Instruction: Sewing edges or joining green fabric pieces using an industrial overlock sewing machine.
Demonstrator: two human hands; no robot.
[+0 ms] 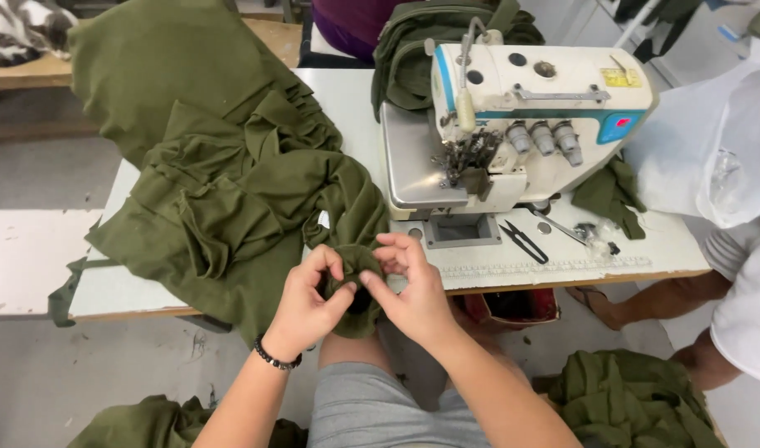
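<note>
While the white bench (330, 91) fills the middle of the room, a white sewing machine (512, 124) sits on it. Left of the machine, a big heap of green cloth (222, 174) covers most of the bench and hangs over the near edge. Both hands pinch a small end of that cloth just past the near edge, in front of the machine: the left hand (305, 303) and the right hand (409, 290) are closed on it, close together. Black scissors (525, 241) lie right in front of the machine. Bare grey floor (31, 382) shows left of the bench, and another green pile (628, 398) lies down on the right.
</note>
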